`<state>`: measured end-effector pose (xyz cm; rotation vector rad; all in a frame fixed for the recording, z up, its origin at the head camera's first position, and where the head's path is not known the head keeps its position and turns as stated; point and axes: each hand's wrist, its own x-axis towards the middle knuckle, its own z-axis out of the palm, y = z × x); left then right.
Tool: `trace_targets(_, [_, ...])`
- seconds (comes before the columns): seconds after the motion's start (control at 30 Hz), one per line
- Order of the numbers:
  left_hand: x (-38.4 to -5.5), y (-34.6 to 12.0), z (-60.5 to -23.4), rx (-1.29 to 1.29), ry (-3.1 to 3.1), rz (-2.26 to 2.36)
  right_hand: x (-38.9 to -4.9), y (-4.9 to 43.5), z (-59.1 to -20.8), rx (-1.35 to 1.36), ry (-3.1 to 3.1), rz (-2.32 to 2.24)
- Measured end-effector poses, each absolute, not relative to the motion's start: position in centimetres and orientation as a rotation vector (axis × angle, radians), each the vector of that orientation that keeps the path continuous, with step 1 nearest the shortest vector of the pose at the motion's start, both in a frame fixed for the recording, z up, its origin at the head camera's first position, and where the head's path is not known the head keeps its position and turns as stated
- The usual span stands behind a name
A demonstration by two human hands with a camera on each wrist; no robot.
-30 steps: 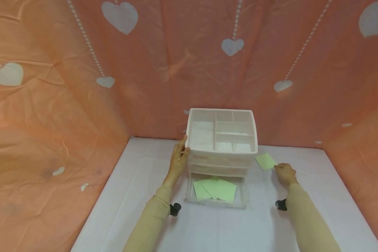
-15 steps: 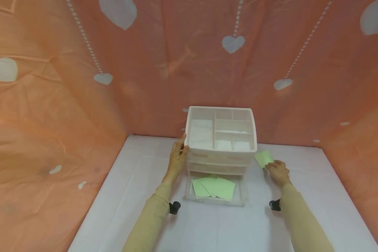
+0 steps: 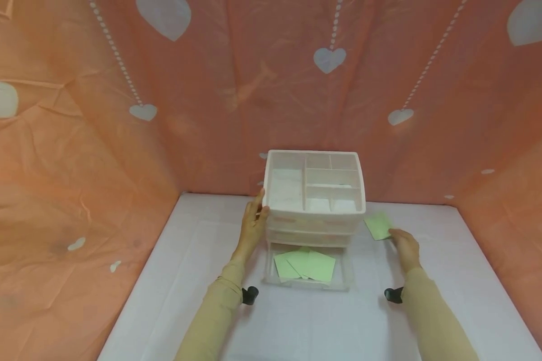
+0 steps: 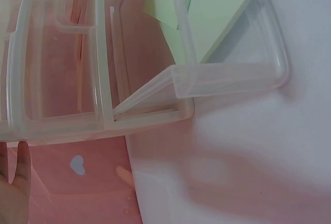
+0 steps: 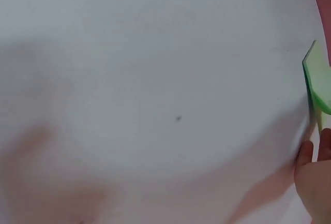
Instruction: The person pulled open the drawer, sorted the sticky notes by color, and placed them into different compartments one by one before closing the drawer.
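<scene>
A white plastic drawer organizer point(image 3: 313, 211) stands toward the back of the table, with a divided tray on top. Its clear bottom drawer point(image 3: 342, 281) is pulled out and holds several light green paper squares point(image 3: 320, 265). My left hand point(image 3: 250, 228) rests against the organizer's left side with the fingers extended upward; in the left wrist view only part of this hand point(image 4: 15, 188) shows, at the lower left. To the right of the organizer, my right hand point(image 3: 405, 245) pinches the edge of a light green paper square point(image 3: 377, 225). That square looks bent and tilted up in the right wrist view.
A white cloth covers the table point(image 3: 316, 326). Behind and at both sides hangs an orange sheet point(image 3: 235, 110) with white hearts. Black wrist cameras sit below each hand. Pale upper drawers point(image 3: 307, 235) sit pushed in above the open one.
My right hand moved left over the green paper square, then back slightly right to its edge. The left hand stays against the organizer. The whole view has shifted a little.
</scene>
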<state>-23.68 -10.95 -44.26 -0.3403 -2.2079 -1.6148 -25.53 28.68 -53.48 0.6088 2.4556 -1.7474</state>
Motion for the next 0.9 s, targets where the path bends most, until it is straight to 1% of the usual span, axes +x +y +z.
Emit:
trace_targets(0.2, [-23.3,-10.6,-43.4,-0.332,-2.215,-1.647,-23.9,30.0,-53.8,0.75,2.418,-1.828])
trace_targets(0.33, [-23.4,-10.6,-43.4,-0.322,-2.21,-1.647,-23.3,30.9,-54.1,0.798,2.319,-2.008])
trace_targets(0.43, [-23.5,-10.6,-43.5,-0.313,-2.211,-1.655,-22.8,31.3,-54.1,0.847,2.318,-2.023])
trace_targets(0.57, [-23.4,-10.6,-43.5,-0.312,-2.22,-1.669,-22.3,31.5,-54.1,0.904,2.375,-1.935])
trace_targets(0.73, [-23.4,-10.6,-43.6,-0.318,-2.215,-1.667,-22.6,31.9,-54.2,0.931,2.471,-1.711])
trace_targets(0.9, [-23.4,-10.6,-43.6,-0.319,-2.217,-1.67,-22.8,32.5,-53.8,0.767,2.589,-1.398])
